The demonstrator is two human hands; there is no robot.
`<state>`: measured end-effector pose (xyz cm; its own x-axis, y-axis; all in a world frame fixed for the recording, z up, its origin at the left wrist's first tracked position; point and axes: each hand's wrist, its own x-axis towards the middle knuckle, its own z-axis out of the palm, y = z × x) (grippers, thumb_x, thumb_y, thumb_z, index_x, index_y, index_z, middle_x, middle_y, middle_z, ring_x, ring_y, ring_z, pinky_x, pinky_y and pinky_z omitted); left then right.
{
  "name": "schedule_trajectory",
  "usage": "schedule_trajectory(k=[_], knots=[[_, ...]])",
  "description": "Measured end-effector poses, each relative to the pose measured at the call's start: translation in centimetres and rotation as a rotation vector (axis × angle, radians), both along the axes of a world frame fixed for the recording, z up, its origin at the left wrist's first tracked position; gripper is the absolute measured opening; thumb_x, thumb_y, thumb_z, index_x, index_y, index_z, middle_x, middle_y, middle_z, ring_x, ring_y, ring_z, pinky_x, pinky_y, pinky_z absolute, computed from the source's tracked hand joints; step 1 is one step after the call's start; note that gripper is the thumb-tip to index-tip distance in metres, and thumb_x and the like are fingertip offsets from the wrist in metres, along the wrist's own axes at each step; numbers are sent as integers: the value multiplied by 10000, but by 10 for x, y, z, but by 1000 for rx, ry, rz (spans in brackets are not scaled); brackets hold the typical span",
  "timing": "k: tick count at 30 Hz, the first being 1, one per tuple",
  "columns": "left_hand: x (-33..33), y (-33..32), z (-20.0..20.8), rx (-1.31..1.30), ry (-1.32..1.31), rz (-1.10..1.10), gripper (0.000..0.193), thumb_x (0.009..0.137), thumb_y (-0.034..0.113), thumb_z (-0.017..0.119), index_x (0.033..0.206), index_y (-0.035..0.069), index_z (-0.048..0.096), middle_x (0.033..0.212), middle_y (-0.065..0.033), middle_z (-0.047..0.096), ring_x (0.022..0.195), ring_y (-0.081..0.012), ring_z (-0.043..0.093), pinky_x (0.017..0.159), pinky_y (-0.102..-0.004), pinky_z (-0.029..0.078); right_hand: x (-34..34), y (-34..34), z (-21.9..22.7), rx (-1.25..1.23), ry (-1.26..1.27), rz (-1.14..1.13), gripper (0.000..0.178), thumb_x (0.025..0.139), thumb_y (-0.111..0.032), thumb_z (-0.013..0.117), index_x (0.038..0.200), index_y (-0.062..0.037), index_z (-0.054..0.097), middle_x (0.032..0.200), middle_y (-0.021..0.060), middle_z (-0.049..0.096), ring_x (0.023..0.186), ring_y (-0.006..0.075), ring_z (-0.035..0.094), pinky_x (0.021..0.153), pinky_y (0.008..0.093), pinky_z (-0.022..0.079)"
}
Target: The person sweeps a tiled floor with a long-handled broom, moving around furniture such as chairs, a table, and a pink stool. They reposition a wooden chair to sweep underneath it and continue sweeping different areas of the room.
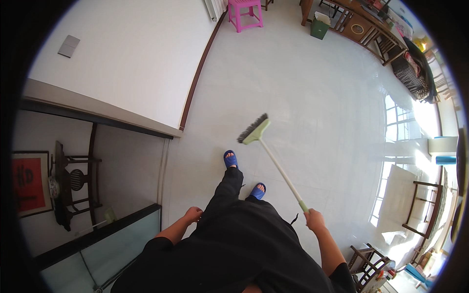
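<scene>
A broom with a pale green head and dark grey bristles [254,131] stretches out ahead of me over the light tiled floor. Its white stick slants down to the right and ends in a green grip. Around that grip my right hand [315,219] is closed, with the arm reaching forward. Whether the bristles touch the floor I cannot tell. Beside my left thigh hangs my left hand [194,215], its fingers loosely curled and nothing visible in them. The broom head lies just ahead of my feet in blue slippers [230,159].
A white wall with dark skirting [193,93] runs along the left, above a doorway with a floor track [164,171]. Far ahead are a pink stool [245,14], a green bin [320,27] and a wooden desk [359,27]. Wooden furniture [369,266] stands near right.
</scene>
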<state>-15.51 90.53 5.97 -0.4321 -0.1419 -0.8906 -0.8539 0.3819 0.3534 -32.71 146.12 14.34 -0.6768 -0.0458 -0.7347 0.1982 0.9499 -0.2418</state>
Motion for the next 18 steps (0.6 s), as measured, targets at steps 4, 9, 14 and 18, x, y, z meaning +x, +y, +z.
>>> schedule_trajectory(k=[4, 9, 14, 18], knots=[[-30, -21, -8, 19, 84, -84, 236, 850, 185, 536, 901, -10, 660, 776, -90, 637, 610, -172, 589, 531, -312, 498, -86, -154, -19, -25, 1, 315, 340, 919, -348, 525, 982, -17, 574, 950, 181, 666, 908, 372, 635, 782, 481, 498], [-63, -62, 1, 82, -4, 270, 268, 869, 197, 530, 1001, -12, 634, 885, -119, 665, 679, -203, 638, 575, -325, 529, -151, -324, -26, -83, 3, 527, 225, 857, -199, 542, 983, -36, 633, 944, 148, 683, 879, 317, 671, 738, 425, 531], [-63, -108, 14, 50, -51, 315, 262, 886, 190, 529, 1010, -20, 626, 901, -132, 675, 716, -208, 657, 584, -323, 532, -189, -400, -68, -121, 40, 572, 205, 835, -169, 552, 979, -54, 641, 956, 127, 687, 866, 311, 675, 732, 426, 533], [-82, -131, 23, 8, -78, 201, 270, 880, 184, 530, 1011, -29, 633, 860, -125, 678, 683, -211, 655, 580, -334, 536, -225, -385, -83, -50, 42, 530, 203, 854, -180, 537, 989, -71, 641, 979, 130, 683, 905, 306, 668, 751, 428, 531]])
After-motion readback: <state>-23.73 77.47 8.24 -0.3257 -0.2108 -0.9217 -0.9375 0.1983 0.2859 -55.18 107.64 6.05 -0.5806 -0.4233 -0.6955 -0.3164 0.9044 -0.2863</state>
